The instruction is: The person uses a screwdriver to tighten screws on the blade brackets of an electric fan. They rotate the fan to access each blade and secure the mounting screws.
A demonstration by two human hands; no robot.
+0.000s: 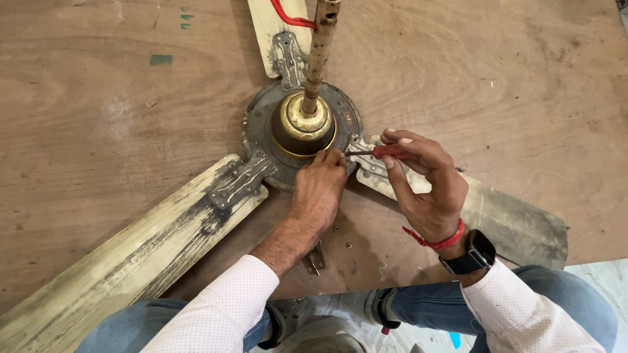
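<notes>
A wide sheet of brown plywood carries everything here, scuffed and marked with a few green paint dabs near its far left corner. On it lies an old ceiling fan, its three blades spread out flat: the long grimy cream blade runs towards the near left corner, a dull grey blade points to the near right edge, and a third blade reaches the far edge. At the middle sits the round motor housing with a brass-coloured cap, and a worn down rod stands up from it, a red wire looped beside it.

The person sits at the near edge, knees in blue jeans. The left hand rests against the housing's near rim, fingertips pinched at the metal bracket of the grey blade. The right hand, with a black watch and red thread at the wrist, has its grip closed around a red-handled screwdriver, the tip lying level and meeting the left fingertips at that bracket. A few small screws lie loose on the plywood between the forearms.
</notes>
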